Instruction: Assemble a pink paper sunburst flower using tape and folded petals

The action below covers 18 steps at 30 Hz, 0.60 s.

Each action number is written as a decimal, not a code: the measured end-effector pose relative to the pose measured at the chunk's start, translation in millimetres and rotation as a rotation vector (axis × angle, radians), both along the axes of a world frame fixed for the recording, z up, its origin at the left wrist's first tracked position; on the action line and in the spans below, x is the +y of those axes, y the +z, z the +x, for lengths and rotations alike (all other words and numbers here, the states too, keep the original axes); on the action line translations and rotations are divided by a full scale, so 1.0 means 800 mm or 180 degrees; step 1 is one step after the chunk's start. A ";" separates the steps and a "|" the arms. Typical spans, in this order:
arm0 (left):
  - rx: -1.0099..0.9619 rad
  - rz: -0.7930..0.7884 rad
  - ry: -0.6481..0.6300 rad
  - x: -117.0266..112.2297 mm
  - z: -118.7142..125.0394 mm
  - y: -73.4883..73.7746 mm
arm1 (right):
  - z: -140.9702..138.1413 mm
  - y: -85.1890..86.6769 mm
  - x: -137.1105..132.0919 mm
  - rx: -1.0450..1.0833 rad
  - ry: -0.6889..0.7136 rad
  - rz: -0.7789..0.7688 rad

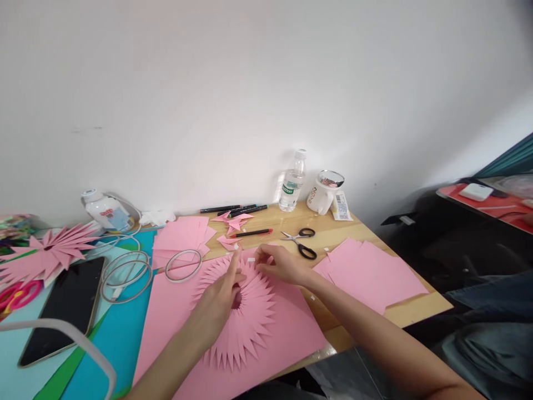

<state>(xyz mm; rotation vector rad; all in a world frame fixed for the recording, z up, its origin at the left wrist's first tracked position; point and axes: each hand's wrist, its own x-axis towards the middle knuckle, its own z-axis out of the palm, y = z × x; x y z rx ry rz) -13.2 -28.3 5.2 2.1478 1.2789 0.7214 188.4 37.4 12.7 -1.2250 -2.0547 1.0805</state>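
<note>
A round pink folded-paper flower [250, 322] with pointed petals lies on a large pink paper sheet [166, 333]. My left hand [220, 297] rests over its left and centre, index finger stretched out and the other fingers bent. A tiny white piece [236, 247] sits at that fingertip. On the far right rim of the flower, my right hand [283, 264] is closed in a pinch at a petal tip; the exact contact is partly hidden. Another small white piece [251, 259] shows between the two hands.
Black-handled scissors [303, 242], a pen [252, 233] and a tape roll [184, 265] lie nearby. A water bottle [292, 183] and mug [322, 193] stand by the wall. Pink sheets [370, 272] are right; a phone [64, 308] and coiled cable [127, 276] left.
</note>
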 end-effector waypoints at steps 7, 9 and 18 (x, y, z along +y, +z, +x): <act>0.0307 0.0547 0.0022 0.013 0.001 0.008 | -0.003 -0.008 0.009 0.0483 -0.0155 -0.0158; 0.0351 0.0825 0.0017 0.015 0.003 0.007 | -0.002 -0.006 0.013 0.0493 -0.0176 -0.0137; 0.0515 0.1137 0.0016 0.017 0.006 0.008 | 0.004 0.021 0.033 -0.0586 0.1151 -0.0350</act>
